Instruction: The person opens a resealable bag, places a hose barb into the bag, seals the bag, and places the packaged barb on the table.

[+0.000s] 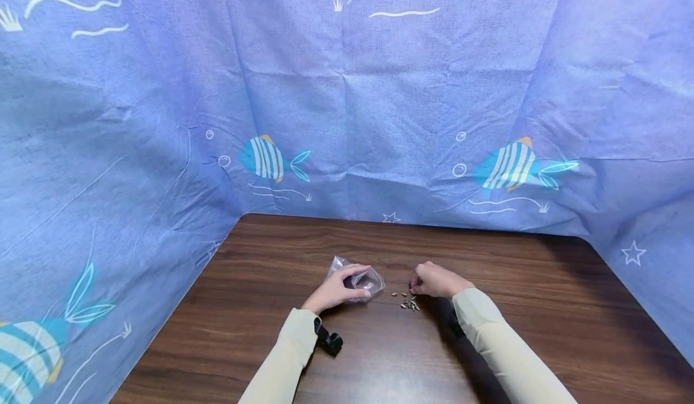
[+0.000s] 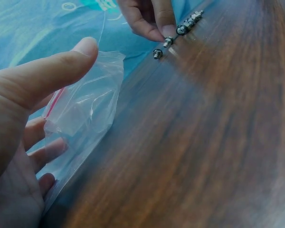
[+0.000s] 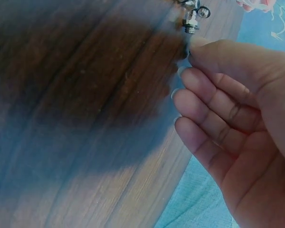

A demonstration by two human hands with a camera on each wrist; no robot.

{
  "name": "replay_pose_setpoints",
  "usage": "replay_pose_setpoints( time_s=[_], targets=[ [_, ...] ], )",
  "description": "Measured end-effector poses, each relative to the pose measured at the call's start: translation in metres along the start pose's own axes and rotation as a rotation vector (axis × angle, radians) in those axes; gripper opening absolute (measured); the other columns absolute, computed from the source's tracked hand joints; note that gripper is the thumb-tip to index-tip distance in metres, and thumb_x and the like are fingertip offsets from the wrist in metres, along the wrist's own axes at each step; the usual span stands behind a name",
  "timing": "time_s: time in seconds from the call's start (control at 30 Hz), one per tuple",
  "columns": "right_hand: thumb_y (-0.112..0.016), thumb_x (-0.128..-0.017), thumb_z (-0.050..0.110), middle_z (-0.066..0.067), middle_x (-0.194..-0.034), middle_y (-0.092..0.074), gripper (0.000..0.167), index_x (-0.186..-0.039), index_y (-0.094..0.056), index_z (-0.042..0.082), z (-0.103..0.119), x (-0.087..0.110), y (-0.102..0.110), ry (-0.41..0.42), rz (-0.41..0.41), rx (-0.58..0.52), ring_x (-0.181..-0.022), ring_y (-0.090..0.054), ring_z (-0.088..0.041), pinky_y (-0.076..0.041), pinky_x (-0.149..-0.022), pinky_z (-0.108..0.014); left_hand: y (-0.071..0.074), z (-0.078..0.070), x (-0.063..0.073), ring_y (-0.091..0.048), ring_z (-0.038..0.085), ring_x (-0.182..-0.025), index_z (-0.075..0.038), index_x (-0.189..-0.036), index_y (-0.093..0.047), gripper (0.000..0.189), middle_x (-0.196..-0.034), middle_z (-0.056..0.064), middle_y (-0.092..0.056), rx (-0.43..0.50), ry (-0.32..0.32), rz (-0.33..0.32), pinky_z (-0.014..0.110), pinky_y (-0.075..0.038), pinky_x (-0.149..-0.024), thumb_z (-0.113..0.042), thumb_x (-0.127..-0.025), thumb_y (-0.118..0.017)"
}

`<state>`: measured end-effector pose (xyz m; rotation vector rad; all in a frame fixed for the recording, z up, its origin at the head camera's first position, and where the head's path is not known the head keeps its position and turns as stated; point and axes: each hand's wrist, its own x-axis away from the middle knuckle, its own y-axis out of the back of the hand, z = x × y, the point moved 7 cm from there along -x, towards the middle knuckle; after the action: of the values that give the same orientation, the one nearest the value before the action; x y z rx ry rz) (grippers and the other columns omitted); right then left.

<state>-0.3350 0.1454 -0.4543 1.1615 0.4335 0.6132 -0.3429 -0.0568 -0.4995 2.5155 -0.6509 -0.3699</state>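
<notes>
A clear plastic zip bag (image 1: 374, 283) with a red seal line lies on the table. My left hand (image 1: 338, 288) is around it, thumb and fingers wide apart; through the plastic some fingers (image 2: 54, 148) show behind the bag. To the right, my right hand (image 1: 438, 280) is low over the table. Its thumb and index finger pinch a small threaded metal part (image 2: 168, 42) with a dark ring. The other fingers (image 3: 192, 105) are curled in beside them. Several similar metal parts (image 1: 404, 306) lie scattered between the hands, close to the right fingertips.
The brown wood-grain table (image 1: 390, 356) extends around both hands. A blue fabric curtain (image 1: 390, 121) with printed fish hangs along its back and sides. A black wrist mount (image 1: 328, 339) is strapped below the left hand.
</notes>
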Motion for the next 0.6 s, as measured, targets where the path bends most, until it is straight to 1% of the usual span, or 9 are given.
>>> replay_pose_setpoints(
  time_s=[0.1, 0.17, 0.2, 0.37, 0.6],
  targets=[
    [-0.070, -0.082, 0.004, 0.004, -0.069, -0.069, 0.011, -0.071, -0.072, 0.008, -0.001, -0.001, 0.001, 0.014, 0.008, 0.001, -0.061, -0.053, 0.000, -0.048, -0.059, -0.018, 0.000, 0.001, 0.000, -0.045, 0.025, -0.132, -0.024, -0.138, -0.054, 0.061, -0.143, 0.001, -0.051, 0.011, 0.000, -0.004, 0.046, -0.037, -0.109, -0.031, -0.082, -0.077],
    [-0.070, -0.082, 0.005, 0.005, -0.069, -0.068, 0.011, -0.072, -0.072, 0.008, 0.000, -0.002, 0.005, 0.030, -0.002, 0.011, -0.061, -0.052, 0.001, -0.048, -0.059, -0.018, 0.000, 0.000, -0.001, -0.046, 0.025, -0.131, -0.023, -0.138, -0.054, 0.062, -0.142, 0.002, -0.051, 0.021, -0.005, -0.006, 0.047, -0.038, -0.108, -0.027, -0.081, -0.078],
    [-0.070, -0.083, 0.006, 0.005, -0.067, -0.067, 0.011, -0.072, -0.072, 0.008, -0.001, -0.003, 0.006, 0.023, -0.005, 0.010, -0.060, -0.051, 0.001, -0.048, -0.058, -0.018, 0.001, -0.001, -0.001, -0.046, 0.025, -0.130, -0.023, -0.138, -0.054, 0.062, -0.142, 0.002, -0.051, 0.024, -0.007, -0.008, 0.047, -0.038, -0.107, -0.027, -0.081, -0.078],
    [-0.070, -0.083, 0.006, 0.008, -0.061, -0.059, 0.015, -0.068, -0.068, 0.008, 0.002, -0.007, 0.015, 0.049, -0.037, 0.032, -0.055, -0.042, 0.002, -0.043, -0.053, -0.018, 0.001, -0.003, -0.003, -0.047, 0.023, -0.129, -0.023, -0.137, -0.055, 0.063, -0.141, 0.002, -0.052, 0.028, -0.012, -0.007, 0.044, -0.038, -0.107, -0.028, -0.080, -0.079],
    [-0.068, -0.085, 0.003, 0.007, -0.060, -0.055, 0.017, -0.068, -0.067, 0.004, 0.014, -0.014, 0.021, 0.118, -0.064, 0.017, -0.055, -0.039, 0.002, -0.040, -0.051, -0.017, 0.001, -0.004, -0.002, -0.045, 0.022, -0.132, -0.019, -0.137, -0.055, 0.065, -0.141, 0.005, -0.053, 0.023, -0.028, -0.012, 0.043, -0.034, -0.111, -0.029, -0.078, -0.081]
  ],
)
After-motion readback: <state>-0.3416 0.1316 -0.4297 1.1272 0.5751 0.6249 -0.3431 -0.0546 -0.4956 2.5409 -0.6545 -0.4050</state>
